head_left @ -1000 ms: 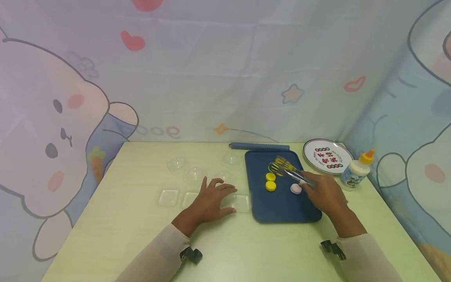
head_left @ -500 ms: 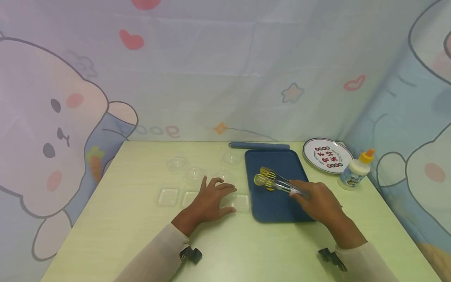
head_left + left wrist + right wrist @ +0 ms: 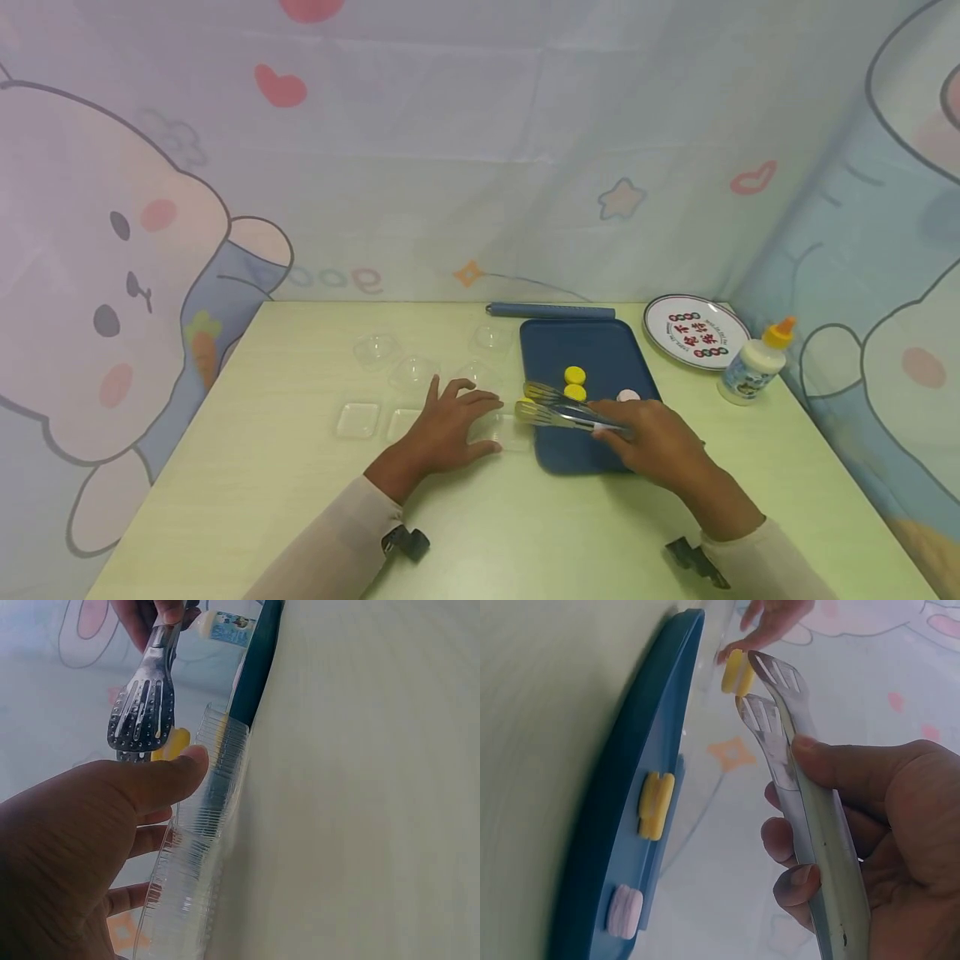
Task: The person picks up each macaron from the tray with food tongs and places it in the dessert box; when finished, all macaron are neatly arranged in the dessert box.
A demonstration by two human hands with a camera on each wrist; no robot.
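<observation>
The right hand (image 3: 658, 440) grips tongs (image 3: 831, 855) with a yellow macaron (image 3: 738, 673) at their tips, apparently mid-transfer; next likely calls for lowering it into the clear container (image 3: 516, 433) beside the loosely spread left hand (image 3: 450, 429).

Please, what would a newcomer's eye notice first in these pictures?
Probably the yellow macaron at the tips of the metal tongs, held by the right hand over the left edge of the blue tray. Next, the two yellow macarons and the pale pink one standing out against that dark tray. Then, perhaps, the big cartoon animal on the backdrop at the left.
</observation>
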